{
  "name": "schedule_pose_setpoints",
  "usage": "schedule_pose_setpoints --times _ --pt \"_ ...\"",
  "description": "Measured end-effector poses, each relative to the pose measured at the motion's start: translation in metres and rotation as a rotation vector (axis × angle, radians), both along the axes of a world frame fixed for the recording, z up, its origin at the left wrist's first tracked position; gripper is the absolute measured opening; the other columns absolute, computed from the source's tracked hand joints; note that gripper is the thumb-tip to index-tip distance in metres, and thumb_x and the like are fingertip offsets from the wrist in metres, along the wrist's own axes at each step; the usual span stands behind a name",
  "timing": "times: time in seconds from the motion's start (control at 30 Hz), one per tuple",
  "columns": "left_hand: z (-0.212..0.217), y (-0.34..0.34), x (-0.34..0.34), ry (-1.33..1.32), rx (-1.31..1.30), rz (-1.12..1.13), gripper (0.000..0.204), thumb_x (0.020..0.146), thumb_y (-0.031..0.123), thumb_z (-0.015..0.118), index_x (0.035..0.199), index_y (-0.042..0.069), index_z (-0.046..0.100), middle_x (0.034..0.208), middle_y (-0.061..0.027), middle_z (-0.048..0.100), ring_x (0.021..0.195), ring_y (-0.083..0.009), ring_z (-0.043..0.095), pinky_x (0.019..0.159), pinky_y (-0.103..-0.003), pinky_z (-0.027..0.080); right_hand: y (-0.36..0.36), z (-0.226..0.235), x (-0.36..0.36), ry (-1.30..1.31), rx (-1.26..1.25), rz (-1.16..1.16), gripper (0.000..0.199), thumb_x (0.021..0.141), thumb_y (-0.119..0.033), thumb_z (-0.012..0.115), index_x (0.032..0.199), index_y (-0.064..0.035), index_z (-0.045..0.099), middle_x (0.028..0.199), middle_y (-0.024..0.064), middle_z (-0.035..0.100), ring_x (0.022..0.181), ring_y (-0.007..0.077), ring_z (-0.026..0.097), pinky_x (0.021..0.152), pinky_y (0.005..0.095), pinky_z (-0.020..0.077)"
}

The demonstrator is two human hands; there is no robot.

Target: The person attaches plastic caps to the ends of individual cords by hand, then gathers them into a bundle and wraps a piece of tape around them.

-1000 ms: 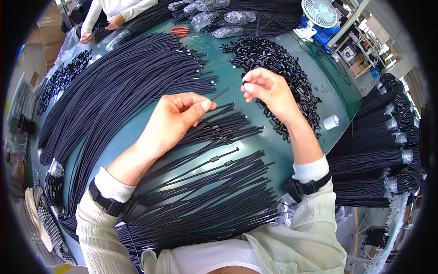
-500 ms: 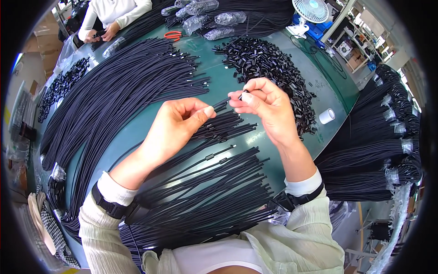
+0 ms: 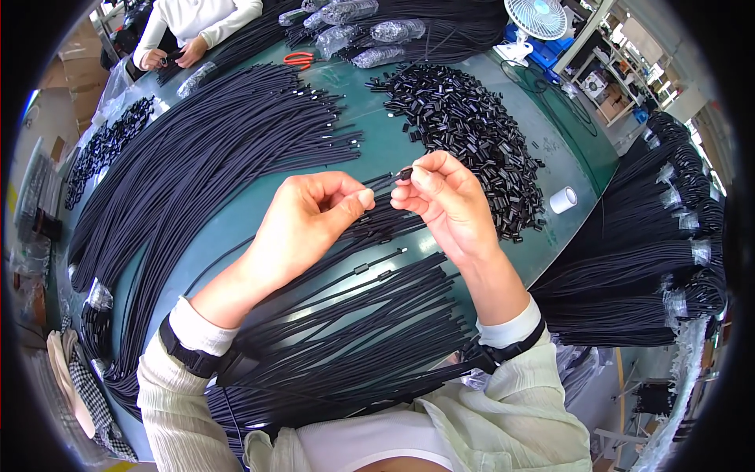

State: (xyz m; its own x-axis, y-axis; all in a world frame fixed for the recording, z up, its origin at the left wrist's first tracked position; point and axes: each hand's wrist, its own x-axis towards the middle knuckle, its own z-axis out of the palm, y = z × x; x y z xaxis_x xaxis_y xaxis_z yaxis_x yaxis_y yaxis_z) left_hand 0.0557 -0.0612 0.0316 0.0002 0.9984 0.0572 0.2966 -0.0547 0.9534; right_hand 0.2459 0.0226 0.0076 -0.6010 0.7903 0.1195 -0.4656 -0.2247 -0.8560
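Note:
Over the middle of the table, my left hand [image 3: 308, 216] pinches a thin black cord [image 3: 382, 182] between thumb and forefinger, close to its end. The cord's short tip points toward my right hand [image 3: 452, 204]. Thumb and fingertips of that hand grip a small black tube piece [image 3: 404, 175], held just beyond the cord's tip; whether the two touch I cannot tell. Below my hands lie black cords [image 3: 370, 303] in a spread row, a few with small black pieces on them. A large heap of loose black tube pieces [image 3: 472, 130] lies just past my right hand.
A thick bundle of black cords [image 3: 212, 141] covers the table's left. Orange-handled pliers [image 3: 299, 59] lie at the back, and a white roll [image 3: 563, 200] stands at the right. Beyond are a fan [image 3: 536, 20], hanging cord bundles [image 3: 629, 267] and another person's hands [image 3: 189, 53].
My right hand has come slightly lower and nearer my left hand, turning so the small black piece shows more at its fingertips. My left hand has hardly moved.

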Motion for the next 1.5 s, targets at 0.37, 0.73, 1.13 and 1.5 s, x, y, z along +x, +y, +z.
schedule_pose_setpoints --times 0.37,0.73,1.13,1.5 --pt "0.013 -0.002 0.002 0.065 -0.024 -0.07 0.019 0.093 0.017 0.057 0.086 0.0 0.065 0.068 0.0041 0.058 0.067 -0.0016 0.047 0.061 -0.02 0.039 0.006 0.027 -0.002 -0.394 0.436 0.169 0.01 0.086 -0.007 0.063 0.09 -0.0003 0.058 0.084 0.0105 0.065 0.077 0.0156 0.066 0.07 0.0267 0.0543" --pt "-0.012 -0.022 -0.029 0.428 -0.019 -0.082 0.021 0.086 0.019 0.063 0.085 -0.002 0.061 0.073 -0.0058 0.056 0.065 -0.0151 0.053 0.062 -0.03 0.044 0.042 0.008 0.025 -0.758 0.492 0.209 0.019 0.085 -0.009 0.063 0.102 -0.0009 0.063 0.094 0.0117 0.065 0.086 0.0172 0.064 0.074 0.0273 0.0528" --pt "-0.04 -0.099 -0.057 0.899 -0.108 0.049 0.075 0.073 0.021 0.074 0.137 0.007 0.037 0.14 -0.0186 0.035 0.131 -0.0356 0.032 0.108 -0.042 0.029 0.044 -0.026 0.007 -1.148 1.405 0.295 0.092 0.064 -0.027 0.079 0.142 -0.0146 0.032 0.147 0.0146 0.029 0.136 0.0309 0.025 0.112 0.041 0.0219" --pt "-0.042 -0.077 -0.012 0.99 0.235 -0.132 0.033 0.069 0.018 0.074 0.099 0.009 0.063 0.101 -0.0094 0.056 0.098 -0.0253 0.053 0.084 -0.036 0.04 0.041 -0.012 0.001 -1.275 1.264 0.512 0.09 0.063 -0.029 0.079 0.138 -0.0057 0.035 0.139 0.0159 0.037 0.13 0.0301 0.033 0.108 0.0386 0.0299"
